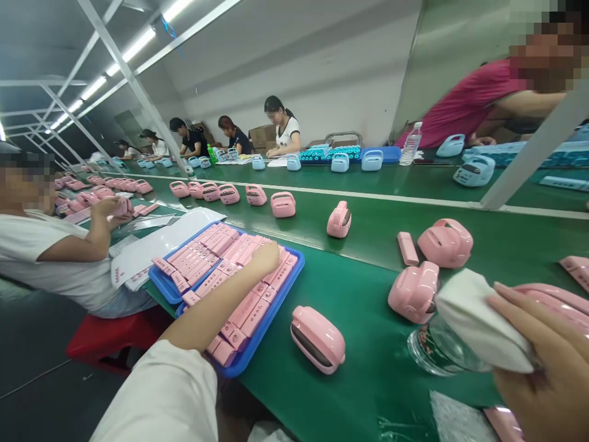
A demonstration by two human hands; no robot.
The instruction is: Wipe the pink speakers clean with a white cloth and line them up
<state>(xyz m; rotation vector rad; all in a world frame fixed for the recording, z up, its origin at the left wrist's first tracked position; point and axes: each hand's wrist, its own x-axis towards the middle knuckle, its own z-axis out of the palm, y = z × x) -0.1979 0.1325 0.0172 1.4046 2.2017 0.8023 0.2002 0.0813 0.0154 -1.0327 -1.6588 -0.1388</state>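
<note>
Between the right hand's (545, 350) fingers and thumb, white cloth (481, 319); beside glass jar (444, 347).

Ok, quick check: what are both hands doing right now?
Left hand: on the pink pieces in the blue tray; can't tell if it grips one.
Right hand: closed on a white cloth.

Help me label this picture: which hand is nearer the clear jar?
Right. The right hand holds a white cloth beside the jar; the left hand is farther off, at the blue tray.
</note>
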